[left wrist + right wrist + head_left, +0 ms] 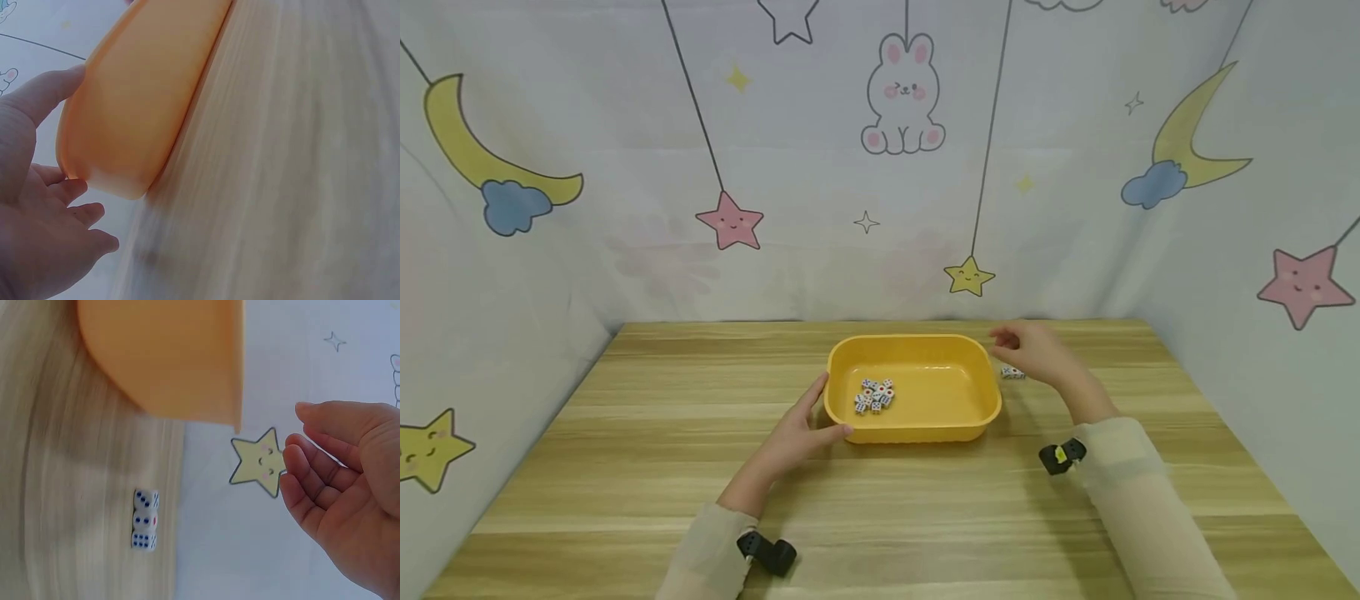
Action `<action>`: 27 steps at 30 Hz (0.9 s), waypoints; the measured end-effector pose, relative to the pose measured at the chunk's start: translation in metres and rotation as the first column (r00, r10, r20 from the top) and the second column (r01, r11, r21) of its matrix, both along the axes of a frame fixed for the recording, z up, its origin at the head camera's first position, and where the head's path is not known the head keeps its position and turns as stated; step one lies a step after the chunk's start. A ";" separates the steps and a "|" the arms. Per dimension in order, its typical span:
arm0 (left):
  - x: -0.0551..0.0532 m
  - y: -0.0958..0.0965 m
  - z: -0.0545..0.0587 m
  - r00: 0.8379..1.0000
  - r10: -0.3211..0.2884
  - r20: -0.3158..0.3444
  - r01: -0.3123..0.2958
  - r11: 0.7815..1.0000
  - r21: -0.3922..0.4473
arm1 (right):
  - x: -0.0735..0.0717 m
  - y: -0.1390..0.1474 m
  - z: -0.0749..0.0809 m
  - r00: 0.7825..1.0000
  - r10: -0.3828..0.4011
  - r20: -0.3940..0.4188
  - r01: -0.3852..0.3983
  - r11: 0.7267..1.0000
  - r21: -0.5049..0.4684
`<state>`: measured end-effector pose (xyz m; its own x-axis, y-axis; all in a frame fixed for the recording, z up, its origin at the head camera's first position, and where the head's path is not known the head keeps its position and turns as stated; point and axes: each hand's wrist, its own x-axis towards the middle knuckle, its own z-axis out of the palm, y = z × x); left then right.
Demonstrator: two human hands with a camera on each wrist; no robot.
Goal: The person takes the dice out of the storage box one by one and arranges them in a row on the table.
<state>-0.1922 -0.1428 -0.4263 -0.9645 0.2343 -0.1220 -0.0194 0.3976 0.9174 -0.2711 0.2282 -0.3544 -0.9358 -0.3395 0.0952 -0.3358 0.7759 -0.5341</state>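
Observation:
A yellow plastic tray (pixel 917 434) sits on the table with a cluster of several white dice (pixel 876 397) inside its left part. My left hand (pixel 793 435) is at the tray's front left corner. Its thumb touches the front rim and its extended fingertips touch the left end; the lower fingers stand free in the left wrist view. Just past the tray's right end, my right hand (pixel 1037 354) hovers with loosely bent fingers. A gap shows between thumb and fingers in the right wrist view, with nothing visible there. Below it, three dice (pixel 145 520) lie in a row on the table.
The wood-patterned table (pixel 925 517) ends at a pale cloth backdrop (pixel 820 275) printed with stars, moons and a rabbit. Cloth also hangs along the left and right sides. A black wrist camera (pixel 767 553) is on the left sleeve and another (pixel 1062 456) on the right.

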 end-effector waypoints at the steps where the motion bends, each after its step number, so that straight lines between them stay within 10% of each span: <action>1: 0.000 0.000 0.000 1.000 -0.001 0.001 0.001 1.000 0.001 | 0.000 -0.003 0.001 1.000 0.006 0.000 -0.006 1.000 0.002; 27: -0.001 -0.001 0.001 1.000 -0.001 0.010 0.001 1.000 0.011 | 0.004 -0.087 -0.008 0.978 0.209 0.009 -0.209 0.978 0.013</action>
